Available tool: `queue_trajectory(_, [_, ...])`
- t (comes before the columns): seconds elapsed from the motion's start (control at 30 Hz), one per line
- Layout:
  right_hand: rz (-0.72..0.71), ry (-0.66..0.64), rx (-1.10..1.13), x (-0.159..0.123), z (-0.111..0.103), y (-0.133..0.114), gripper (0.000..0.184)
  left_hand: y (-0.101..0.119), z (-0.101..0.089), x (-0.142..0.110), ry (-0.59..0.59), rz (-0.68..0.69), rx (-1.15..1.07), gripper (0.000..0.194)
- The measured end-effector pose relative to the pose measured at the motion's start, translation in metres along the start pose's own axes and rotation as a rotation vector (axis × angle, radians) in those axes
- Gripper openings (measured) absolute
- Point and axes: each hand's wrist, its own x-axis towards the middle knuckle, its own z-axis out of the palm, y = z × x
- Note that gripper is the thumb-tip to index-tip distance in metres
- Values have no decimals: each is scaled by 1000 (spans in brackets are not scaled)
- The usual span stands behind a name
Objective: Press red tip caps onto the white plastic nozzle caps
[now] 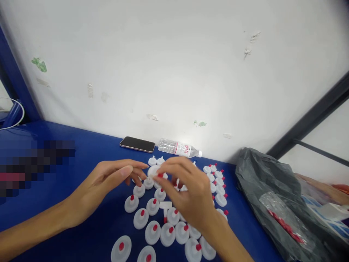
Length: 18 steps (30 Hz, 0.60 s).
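My right hand [191, 189] pinches a round white plastic cap with a red tip [153, 171] between thumb and fingers, above the blue tabletop. Just left of it is my left hand [109, 182], its fingers stretched out and thumb raised; it holds nothing that I can see. Its fingertips come close to the held cap, but I cannot tell whether they touch. Beneath and around the hands stand many similar white caps [153, 233], most with red tips on their spouts. A few at the back [152, 161] have bare white spouts. My right hand hides part of the group.
By the wall [174, 72] lie a black phone [137, 144] and a clear plastic bottle [178, 147] on its side. On the right, a dark plastic bag [253, 182] carries a clear bag of red pieces [286, 225]. The blue table [89, 145] extends left.
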Motion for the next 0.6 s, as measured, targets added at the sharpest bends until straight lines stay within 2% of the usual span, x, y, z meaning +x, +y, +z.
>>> queue_trajectory(0.1, [223,18,-169,6,-11,18,6,-11,-5,5,141,99,399,41])
queue_trajectory(0.17, [371,-70,-289,6,-14,32,5,-22,-5,8,154,207,563,37])
queue_trajectory(0.23, [479,-178,-355,4,-13,43,6,-33,-5,10,138,271,629,37])
queue_trajectory(0.43, [545,-325,-373,-4,-2,55,15,-46,-6,11,96,305,691,37])
queue_trajectory(0.6, [555,-396,-390,-3,-3,55,10,-46,-3,11,93,373,717,36])
